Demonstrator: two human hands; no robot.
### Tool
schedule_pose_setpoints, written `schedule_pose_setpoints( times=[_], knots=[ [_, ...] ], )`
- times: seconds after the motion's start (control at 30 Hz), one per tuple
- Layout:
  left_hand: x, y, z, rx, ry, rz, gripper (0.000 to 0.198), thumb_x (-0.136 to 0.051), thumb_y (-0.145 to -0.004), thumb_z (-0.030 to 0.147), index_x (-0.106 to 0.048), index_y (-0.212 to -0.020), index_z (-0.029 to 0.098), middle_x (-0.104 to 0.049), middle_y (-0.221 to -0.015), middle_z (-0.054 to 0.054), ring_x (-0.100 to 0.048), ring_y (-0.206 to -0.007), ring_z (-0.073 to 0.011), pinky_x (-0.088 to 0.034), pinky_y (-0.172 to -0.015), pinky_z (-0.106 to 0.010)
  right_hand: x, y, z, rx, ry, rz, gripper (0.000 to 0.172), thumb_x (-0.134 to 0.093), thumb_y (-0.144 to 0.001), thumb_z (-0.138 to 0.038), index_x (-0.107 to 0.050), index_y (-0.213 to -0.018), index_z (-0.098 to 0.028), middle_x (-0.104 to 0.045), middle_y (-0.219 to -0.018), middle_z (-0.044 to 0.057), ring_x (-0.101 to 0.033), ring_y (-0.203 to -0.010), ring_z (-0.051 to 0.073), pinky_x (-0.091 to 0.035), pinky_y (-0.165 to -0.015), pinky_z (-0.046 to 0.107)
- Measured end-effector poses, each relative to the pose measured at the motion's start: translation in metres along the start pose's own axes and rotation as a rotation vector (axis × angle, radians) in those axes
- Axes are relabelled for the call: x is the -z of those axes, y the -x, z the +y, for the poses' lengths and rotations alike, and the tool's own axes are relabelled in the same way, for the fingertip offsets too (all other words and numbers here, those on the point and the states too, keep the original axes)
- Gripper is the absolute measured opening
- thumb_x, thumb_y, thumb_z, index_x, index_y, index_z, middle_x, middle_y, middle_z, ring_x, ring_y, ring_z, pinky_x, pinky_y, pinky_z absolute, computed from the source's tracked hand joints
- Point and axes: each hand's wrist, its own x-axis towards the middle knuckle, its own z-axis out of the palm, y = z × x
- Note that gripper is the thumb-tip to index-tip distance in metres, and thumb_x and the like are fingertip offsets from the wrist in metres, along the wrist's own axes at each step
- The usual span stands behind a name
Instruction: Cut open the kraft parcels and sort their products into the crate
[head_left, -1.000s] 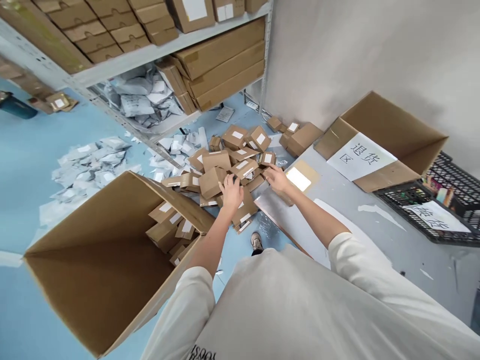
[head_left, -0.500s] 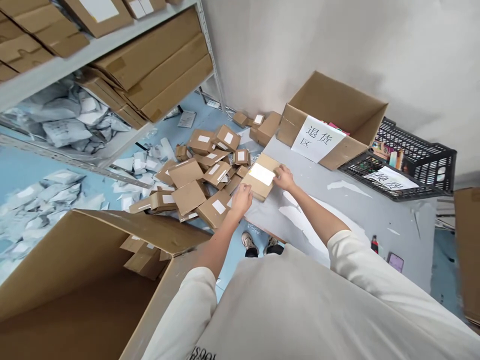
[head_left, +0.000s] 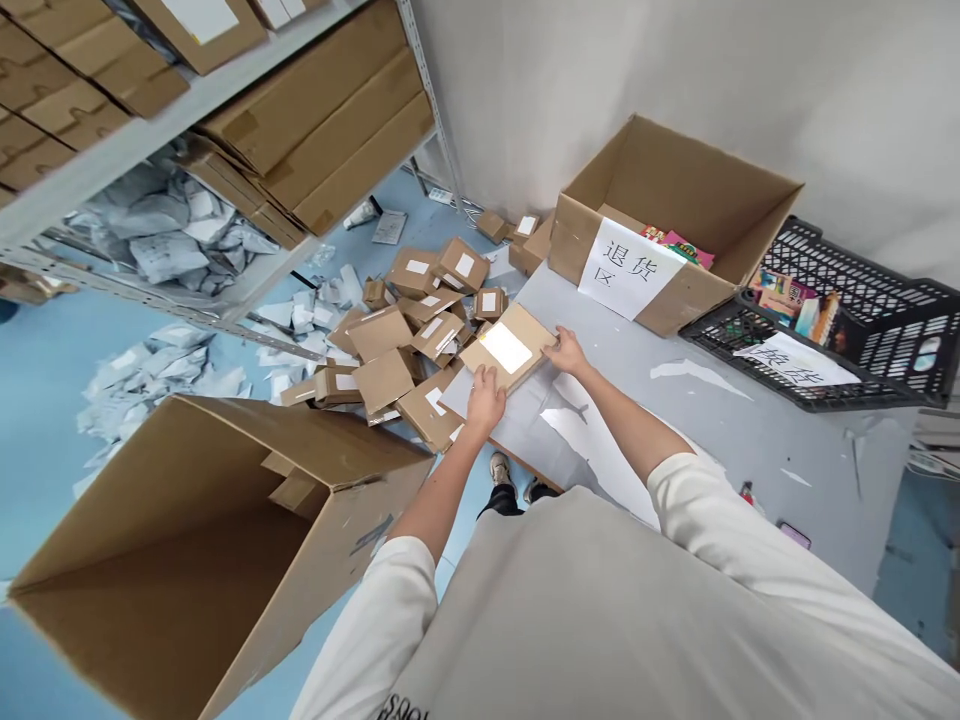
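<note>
A flat brown cardboard box (head_left: 531, 334) with a white label on top is held between both hands, above the left end of the grey table (head_left: 622, 370). My left hand (head_left: 486, 398) grips its near edge, thumb and fingers closed on it. At the opposite edge, my right hand (head_left: 566, 352) pinches the right corner. The underside of the box is hidden. Just beyond it lies a heap of small cardboard boxes (head_left: 382, 335), many with white labels.
On the table stand a large open carton (head_left: 577, 225) with a handwritten sheet and a black plastic crate (head_left: 892, 375). A big open carton (head_left: 390, 510) sits at lower left. Grey mailer bags (head_left: 142, 390) cover part of the floor beside a metal shelf (head_left: 247, 295). A phone (head_left: 795, 535) lies at right.
The box has turned in my hands, so its label faces a different angle. Both hands keep their hold on it. The whole view has shifted slightly.
</note>
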Motion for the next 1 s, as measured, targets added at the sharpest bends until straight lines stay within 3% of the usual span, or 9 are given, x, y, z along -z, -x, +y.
schedule_pose_setpoints(
  times=[0.13,0.27,0.43,0.7,1.0],
  knots=[
    [-0.003,0.003,0.0,0.01,0.02,0.056,0.052,-0.052,-0.105,0.02,-0.055,-0.157,0.018,-0.036,-0.178,-0.024,-0.052,-0.157,-0.041,-0.049,-0.125,-0.061,0.001,0.027,0.003,-0.05,-0.007,-0.016,0.05,-0.071,-0.085,-0.042,-0.071,-0.129,-0.018,-0.067,-0.133,0.016,-0.063,-0.132,0.033,-0.053,-0.117,0.043],
    [-0.003,0.002,0.004,-0.055,0.064,0.09,0.053,-0.056,-0.1,0.016,-0.059,-0.152,0.022,-0.043,-0.173,-0.02,-0.043,-0.164,-0.0376,-0.044,-0.131,-0.058,0.004,0.062,0.006,-0.138,-0.025,0.09,0.054,-0.075,-0.083,-0.041,-0.068,-0.132,-0.02,-0.072,-0.135,0.015,-0.066,-0.128,0.033,-0.054,-0.115,0.044],
    [-0.007,-0.003,0.023,-0.222,0.087,-0.003,0.052,-0.052,-0.101,0.017,-0.059,-0.152,0.021,-0.045,-0.17,-0.02,-0.042,-0.164,-0.0358,-0.043,-0.132,-0.057,0.022,0.11,0.022,-0.27,-0.069,0.191,0.048,-0.076,-0.085,-0.042,-0.068,-0.127,-0.022,-0.078,-0.132,0.013,-0.071,-0.123,0.032,-0.057,-0.107,0.043],
    [-0.044,0.0,0.092,-0.49,0.054,-0.174,0.054,-0.053,-0.099,0.014,-0.061,-0.151,0.021,-0.049,-0.168,-0.019,-0.043,-0.163,-0.0347,-0.042,-0.133,-0.057,0.07,0.2,0.071,-0.435,-0.147,0.48,0.047,-0.074,-0.085,-0.044,-0.068,-0.125,-0.022,-0.078,-0.13,0.012,-0.073,-0.118,0.03,-0.058,-0.103,0.042],
    [-0.113,0.033,0.172,-0.674,0.031,-0.329,0.048,-0.054,-0.095,0.011,-0.067,-0.14,0.023,-0.052,-0.161,-0.017,-0.049,-0.157,-0.0338,-0.045,-0.13,-0.055,0.112,0.295,0.152,-0.597,-0.2,0.6,0.046,-0.077,-0.082,-0.048,-0.066,-0.119,-0.023,-0.078,-0.126,0.01,-0.074,-0.113,0.029,-0.058,-0.097,0.039]
  ],
)
